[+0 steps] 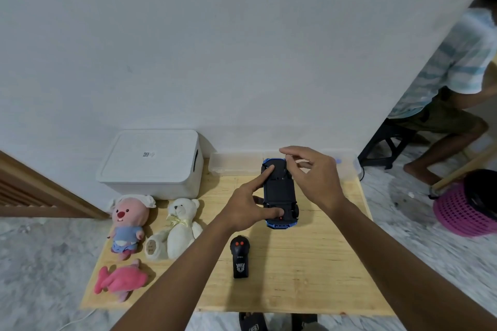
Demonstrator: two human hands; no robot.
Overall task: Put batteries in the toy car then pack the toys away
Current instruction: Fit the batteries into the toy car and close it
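A blue toy car (278,191) lies upside down on the wooden table (309,263), its black underside facing up. My left hand (248,204) holds it from the left, index finger stretched to the far end and thumb on the near end. My right hand (312,172) hovers over the car's far right side, fingers curled down onto the underside; whether they pinch anything is hidden. A black remote control (240,256) with two red buttons lies nearer to me. At the left are a pink plush (129,223), a white teddy bear (177,226) and a pink fish plush (119,279).
A white lidded storage box (150,161) stands at the back left against the wall. A clear plastic container (234,164) sits behind the car. A person sits on a stool (387,142) at the right, next to a pink basket (462,209) on the floor.
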